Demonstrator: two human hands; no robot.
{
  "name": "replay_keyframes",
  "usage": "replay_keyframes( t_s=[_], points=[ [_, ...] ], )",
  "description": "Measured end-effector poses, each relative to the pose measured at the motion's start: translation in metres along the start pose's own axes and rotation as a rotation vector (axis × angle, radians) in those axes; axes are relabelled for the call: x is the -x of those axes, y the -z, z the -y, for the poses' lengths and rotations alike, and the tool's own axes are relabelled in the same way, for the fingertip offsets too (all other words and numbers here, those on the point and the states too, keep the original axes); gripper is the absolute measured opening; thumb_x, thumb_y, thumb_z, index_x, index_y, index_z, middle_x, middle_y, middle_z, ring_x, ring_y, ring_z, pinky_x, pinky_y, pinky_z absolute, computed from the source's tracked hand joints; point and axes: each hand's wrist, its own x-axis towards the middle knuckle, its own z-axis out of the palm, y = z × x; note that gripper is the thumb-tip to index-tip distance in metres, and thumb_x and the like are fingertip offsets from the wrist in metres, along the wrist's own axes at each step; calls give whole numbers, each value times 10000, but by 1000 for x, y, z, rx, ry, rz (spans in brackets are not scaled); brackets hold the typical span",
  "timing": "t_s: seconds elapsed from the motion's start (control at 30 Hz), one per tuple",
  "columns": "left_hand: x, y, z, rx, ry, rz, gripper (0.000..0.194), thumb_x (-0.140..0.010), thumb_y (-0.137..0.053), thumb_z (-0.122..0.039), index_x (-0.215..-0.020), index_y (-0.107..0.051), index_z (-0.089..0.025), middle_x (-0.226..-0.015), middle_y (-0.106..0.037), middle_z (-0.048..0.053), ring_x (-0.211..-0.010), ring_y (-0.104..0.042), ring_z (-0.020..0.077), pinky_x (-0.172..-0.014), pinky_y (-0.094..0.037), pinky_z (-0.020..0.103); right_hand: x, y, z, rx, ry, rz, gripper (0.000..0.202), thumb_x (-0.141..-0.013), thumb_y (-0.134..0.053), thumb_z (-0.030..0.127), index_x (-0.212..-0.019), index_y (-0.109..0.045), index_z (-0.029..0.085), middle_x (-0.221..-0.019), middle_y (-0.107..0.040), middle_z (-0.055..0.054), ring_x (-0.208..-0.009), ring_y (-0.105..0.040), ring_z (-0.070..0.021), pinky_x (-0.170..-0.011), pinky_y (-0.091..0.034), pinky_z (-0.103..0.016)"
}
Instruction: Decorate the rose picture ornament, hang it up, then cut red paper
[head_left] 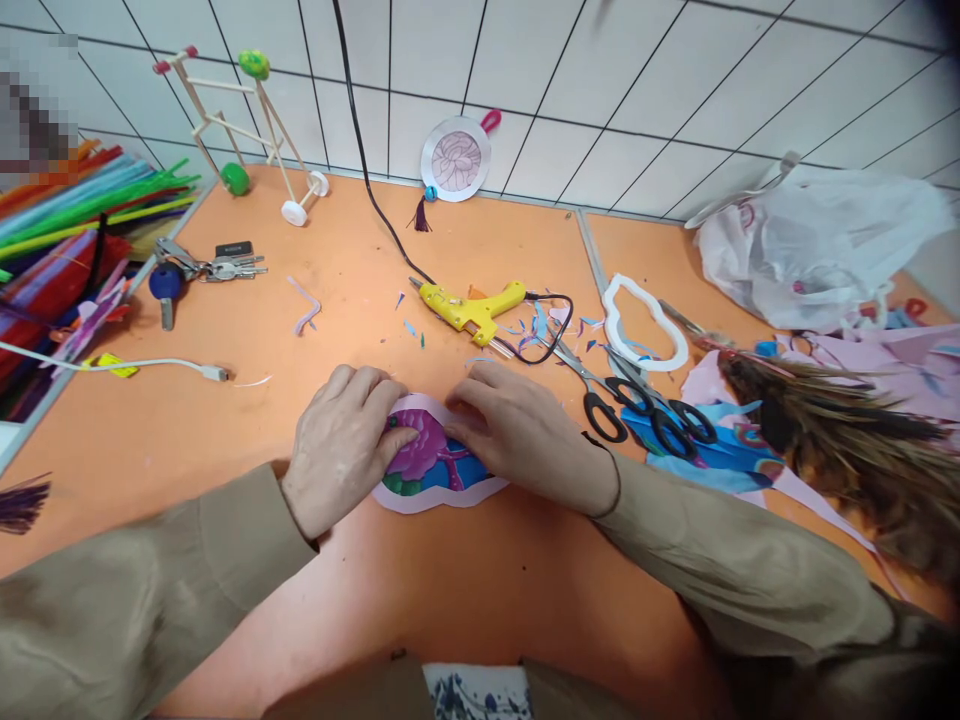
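Note:
A wavy-edged craft piece lies in front of me, with a pale pink border and a purple flower on blue and green inside. My left hand grips its left end, thumb on top of the flower and fingers curled over the far edge. From the right, my right hand holds the far right edge, its fingertips bent and partly hidden. Just beyond the hands rests a yellow hot glue gun, its black cord trailing up the wall. A white wavy frame lies farther right.
Black-handled scissors, paper scraps and brown feathers crowd the right, below a white plastic bag. At left are keys, a white cable and coloured pipe cleaners. A stick frame and round fan stand by the wall.

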Motion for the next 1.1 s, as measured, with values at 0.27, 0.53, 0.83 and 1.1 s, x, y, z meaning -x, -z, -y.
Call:
replay_keyframes(
  t_s=[0.27, 0.53, 0.83, 1.1],
  points=[
    [0, 1, 1, 64, -12, -22, 144, -846, -651, -245, -925, -556, -170, -985, -654, 93, -853, -529, 267, -683, -466, 381, -1, -5, -1, -64, 45, -44, 114, -851, -617, 239, -864, -648, 129, -856, -579, -77, -806, -533, -187, -657, -368, -283],
    [2, -1, 2, 93, -46, -50, 107, -868, -622, -236, -862, -531, -180, -967, -647, 92, -854, -520, 261, -691, -467, 383, 7, 1, 6, -165, 182, -21, 185, -894, -572, 293, -854, -666, 138, -818, -585, -78, -749, -534, -175, -637, -396, -284],
    [2, -1, 1, 90, -44, -47, 114, -856, -639, -210, -855, -531, -175, -958, -651, 85, -842, -532, 252, -688, -470, 378, -27, 64, -55, 49, 61, -275, 221, -870, -485, 166, -1002, -650, 230, -976, -666, -98, -901, -610, -252, -749, -466, -388],
    [2, 0, 1, 95, -48, -52, 89, -873, -610, -200, -839, -532, -175, -964, -652, 89, -846, -532, 249, -689, -475, 380, -71, 32, -100, 251, 265, 0, 481, -843, -457, 138, -1320, -512, 165, -1132, -603, -150, -1012, -533, -283, -860, -381, -417]
  ],
)
